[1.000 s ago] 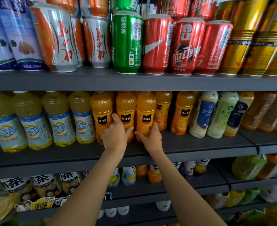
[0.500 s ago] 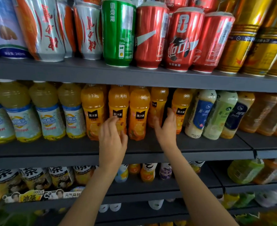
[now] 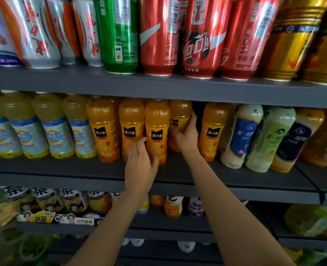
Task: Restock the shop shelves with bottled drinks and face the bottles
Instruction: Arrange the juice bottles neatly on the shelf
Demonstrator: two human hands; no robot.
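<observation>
Several orange juice bottles with black labels stand on the middle shelf. My right hand grips one orange juice bottle that sits further back than its neighbours, fingers and thumb curled round its lower half. My left hand hangs in front of two front-row bottles, fingers relaxed. Its fingertips are at the base of the third orange bottle and the second orange bottle. Another orange bottle stands to the right across a dark gap.
Pale yellow drink bottles fill the shelf's left side, milk-tea bottles its right. Cans in red, green and gold stand on the shelf above. Tea bottles and small bottles sit on the shelf below.
My right hand has moved right from the front bottles and closed round the set-back orange bottle. My left hand has let go of its bottle and drifted slightly right. The camera has moved closer.
</observation>
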